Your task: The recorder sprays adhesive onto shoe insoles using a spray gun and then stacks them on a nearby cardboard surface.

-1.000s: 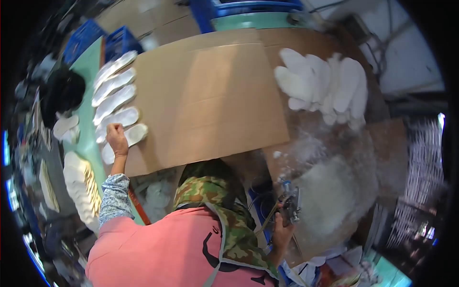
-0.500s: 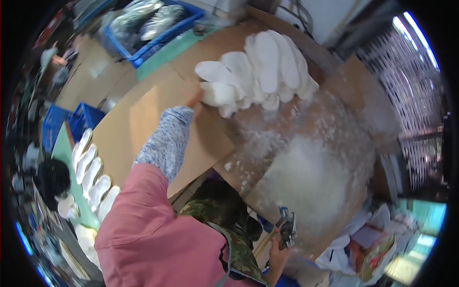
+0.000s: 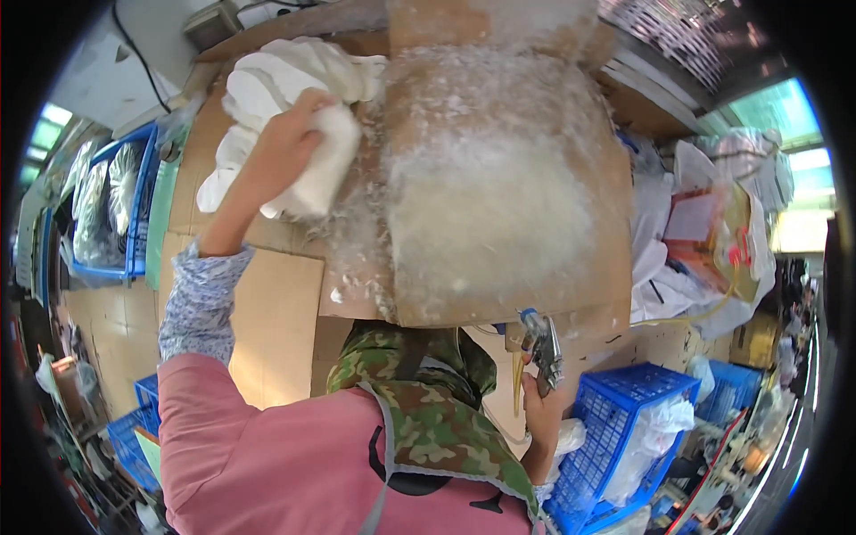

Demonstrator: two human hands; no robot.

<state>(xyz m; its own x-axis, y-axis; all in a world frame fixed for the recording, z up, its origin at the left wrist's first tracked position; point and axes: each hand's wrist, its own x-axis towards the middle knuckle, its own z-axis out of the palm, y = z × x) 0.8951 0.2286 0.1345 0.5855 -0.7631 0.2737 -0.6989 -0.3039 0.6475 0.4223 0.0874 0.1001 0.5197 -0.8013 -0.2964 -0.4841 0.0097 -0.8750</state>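
At the left of the cardboard-covered table (image 3: 606, 299), my left hand (image 3: 283, 156) is closed on the edge of a white insole (image 3: 332, 160), thumb and fingers pinching its upper end. The insole is tilted over a pile of similar white insoles (image 3: 276, 80), and its edges are slightly blurred. By the table's front edge, my right hand (image 3: 542, 415) grips a metal spray gun (image 3: 544, 348) with a blue cap; its fingers are partly hidden. Between the hands lies a pale, crusted spray patch (image 3: 481, 223) with white fluff around it.
A blue crate (image 3: 147, 214) of plastic-wrapped goods stands at the far left. White bags (image 3: 651, 276) lie right of the table, with a yellowish hose (image 3: 687, 318) across them. Another blue crate (image 3: 606, 437) is close to my right hand.
The view has turned to the right. My left hand has gone from the near side of the pile to lifting an insole from it. My right hand still holds the spray gun.
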